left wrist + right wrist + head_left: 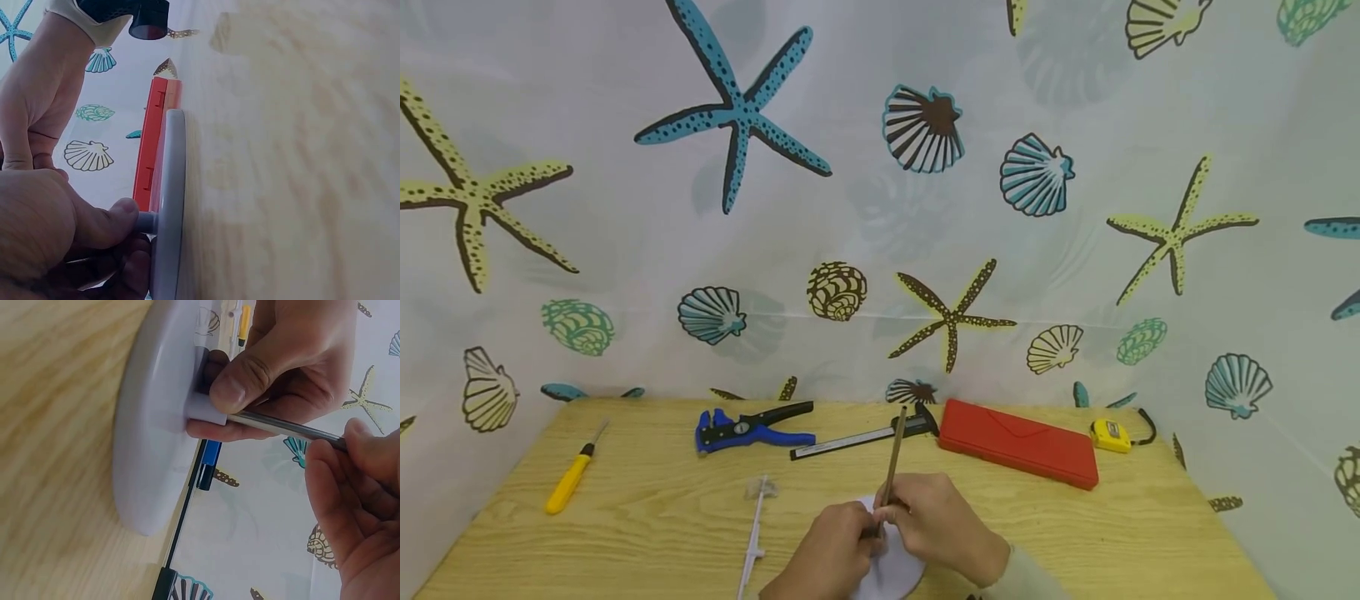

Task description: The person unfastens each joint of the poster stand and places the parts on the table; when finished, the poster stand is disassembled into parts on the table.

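Note:
A white round base (891, 567) lies on the wooden table, low in the head view. From its middle a short tubular socket (207, 411) rises, and a thin metal rod (275, 424) stands with its lower end at the socket's mouth. My left hand (831, 550) pinches the socket between thumb and fingers, close over the base. Higher up, my right hand (936, 521) pinches the rod between thumb and index finger. In the head view the rod leans slightly right, its upper part showing above the hands. My fingers partly hide the socket there.
Left of the hands lie a thin white plastic piece (752, 546) and a small clear bag (762, 490). A yellow screwdriver (572, 479) is farther left. Behind are blue wire strippers (752, 429), a caliper (850, 442), a red case (1018, 442) and a yellow tape measure (1110, 435).

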Demonstrator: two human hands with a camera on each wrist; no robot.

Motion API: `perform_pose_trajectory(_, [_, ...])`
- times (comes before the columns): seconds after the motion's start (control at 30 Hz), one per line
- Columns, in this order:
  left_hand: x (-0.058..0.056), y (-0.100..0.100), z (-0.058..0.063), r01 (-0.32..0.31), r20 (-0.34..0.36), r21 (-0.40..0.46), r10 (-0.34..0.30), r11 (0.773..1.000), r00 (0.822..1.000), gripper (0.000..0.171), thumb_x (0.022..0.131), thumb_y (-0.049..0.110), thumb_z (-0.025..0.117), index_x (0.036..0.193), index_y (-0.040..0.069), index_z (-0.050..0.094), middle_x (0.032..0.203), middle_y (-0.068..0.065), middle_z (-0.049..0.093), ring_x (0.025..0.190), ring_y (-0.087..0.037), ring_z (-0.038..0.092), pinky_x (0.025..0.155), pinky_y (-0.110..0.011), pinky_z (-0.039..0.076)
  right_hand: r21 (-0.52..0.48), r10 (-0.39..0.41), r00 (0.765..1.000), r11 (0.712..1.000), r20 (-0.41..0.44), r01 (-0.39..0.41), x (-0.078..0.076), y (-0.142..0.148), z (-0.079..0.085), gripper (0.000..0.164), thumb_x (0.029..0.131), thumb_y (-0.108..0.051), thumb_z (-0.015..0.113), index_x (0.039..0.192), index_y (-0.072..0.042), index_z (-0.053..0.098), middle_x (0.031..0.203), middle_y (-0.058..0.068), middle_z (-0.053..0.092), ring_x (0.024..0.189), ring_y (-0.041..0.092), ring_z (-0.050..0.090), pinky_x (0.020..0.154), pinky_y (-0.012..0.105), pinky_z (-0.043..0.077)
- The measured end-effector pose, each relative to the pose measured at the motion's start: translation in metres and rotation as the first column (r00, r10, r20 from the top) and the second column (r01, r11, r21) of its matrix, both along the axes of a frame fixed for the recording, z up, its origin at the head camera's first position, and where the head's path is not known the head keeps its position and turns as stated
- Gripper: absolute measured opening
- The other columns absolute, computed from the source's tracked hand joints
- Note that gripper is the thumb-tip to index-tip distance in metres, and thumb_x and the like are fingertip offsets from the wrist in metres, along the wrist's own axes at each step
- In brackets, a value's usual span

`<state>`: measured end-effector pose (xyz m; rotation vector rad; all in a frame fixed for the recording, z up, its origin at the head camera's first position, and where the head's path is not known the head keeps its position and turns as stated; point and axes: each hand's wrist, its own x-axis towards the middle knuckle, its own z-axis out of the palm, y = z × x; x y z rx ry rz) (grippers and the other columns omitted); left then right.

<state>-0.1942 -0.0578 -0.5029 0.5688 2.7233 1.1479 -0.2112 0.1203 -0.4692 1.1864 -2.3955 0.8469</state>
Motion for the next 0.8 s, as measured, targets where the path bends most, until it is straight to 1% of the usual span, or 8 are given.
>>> perform_pose_trajectory(0.07, [0.0010,0.0004,0.0002,0.005,-0.008,0.000,-0.005,1.000,1.000,0.005,0.086,0.007,0.075,0.089,0.005,0.079,0.072,0.005,0.063,0.064,-0.004,0.052,0.055,-0.022,0.043,0.000,-0.002,1.000,1.000,0.001,0.002,0.0006,0.0007,0.0001,0.009,0.086,-0.010,0.078,0.088,-0.012,0.070,0.085,-0.002,0.075,0.077,0.000,0.069,0.068,0.006,0.051])
perform_pose_trajectory(0.23, [0.0032,0.0013,0.0006,0.018,0.005,0.001,-0.018,1.000,1.000,0.004,0.086,0.007,0.076,0.089,0.006,0.079,0.074,0.004,0.065,0.066,-0.004,0.053,0.057,-0.023,0.045,-0.007,-0.007,0.999,1.000,0.047,0.007,0.0027,0.0023,-0.0002,0.006,0.088,-0.011,0.077,0.088,-0.010,0.071,0.086,-0.002,0.076,0.078,0.000,0.069,0.069,0.006,0.051])
perform_pose_trajectory(0.3, [0.0043,0.0014,0.0001,0.015,0.003,0.001,-0.015,1.000,1.000,0.004,0.086,0.007,0.076,0.089,0.006,0.079,0.074,0.004,0.065,0.066,-0.003,0.053,0.057,-0.022,0.045,-0.005,0.006,0.999,1.000,0.032,-0.006,0.0035,0.0025,-0.0006,0.007,0.087,-0.009,0.077,0.089,-0.010,0.071,0.085,-0.001,0.075,0.078,0.001,0.069,0.069,0.006,0.052])
perform_pose_trajectory(0.4, [0.0057,0.0016,-0.0010,0.015,-0.018,-0.001,-0.015,1.000,1.000,0.004,0.086,0.008,0.076,0.088,0.006,0.079,0.074,0.004,0.065,0.066,-0.002,0.054,0.057,-0.022,0.045,-0.008,0.010,1.000,1.000,0.001,-0.010,0.0042,0.0031,-0.0005,0.009,0.086,-0.008,0.078,0.088,-0.011,0.070,0.084,-0.002,0.075,0.076,-0.001,0.068,0.068,0.006,0.051])
perform_pose_trajectory(0.53, [0.0072,0.0020,-0.0015,0.028,-0.027,-0.001,-0.028,1.000,0.999,0.004,0.086,0.008,0.075,0.086,0.006,0.078,0.074,0.005,0.065,0.066,-0.001,0.054,0.058,-0.022,0.045,-0.032,0.004,1.000,0.999,0.021,-0.003,0.0050,0.0033,0.0009,0.007,0.087,-0.009,0.077,0.086,-0.012,0.070,0.082,-0.002,0.075,0.073,-0.003,0.066,0.065,0.005,0.049])
perform_pose_trajectory(0.6, [0.0080,0.0021,-0.0022,0.033,-0.022,-0.002,-0.033,0.999,0.999,0.004,0.087,0.009,0.075,0.086,0.006,0.078,0.074,0.005,0.064,0.066,-0.001,0.053,0.058,-0.022,0.044,-0.035,0.006,0.999,0.999,0.033,-0.005,0.0060,0.0036,0.0006,0.007,0.088,-0.009,0.077,0.087,-0.011,0.070,0.082,-0.001,0.075,0.073,-0.003,0.065,0.065,0.005,0.049])
perform_pose_trajectory(0.73, [0.0098,0.0028,-0.0036,0.036,-0.012,0.007,-0.036,0.999,0.999,0.003,0.086,0.008,0.076,0.087,0.006,0.078,0.073,0.005,0.064,0.065,-0.001,0.052,0.057,-0.021,0.044,-0.018,0.009,1.000,1.000,-0.003,-0.009,0.0084,0.0057,-0.0022,0.009,0.085,-0.008,0.079,0.087,-0.011,0.070,0.082,-0.002,0.074,0.074,-0.003,0.065,0.066,0.005,0.049])
perform_pose_trajectory(0.8, [0.0104,0.0035,-0.0045,0.040,-0.004,0.016,-0.040,0.999,0.999,0.003,0.086,0.007,0.075,0.087,0.006,0.078,0.074,0.004,0.064,0.065,-0.002,0.053,0.057,-0.021,0.045,-0.029,0.005,1.000,1.000,-0.004,-0.005,0.0093,0.0066,-0.0032,0.010,0.085,-0.007,0.079,0.087,-0.012,0.070,0.081,-0.003,0.074,0.072,-0.004,0.064,0.065,0.005,0.049])
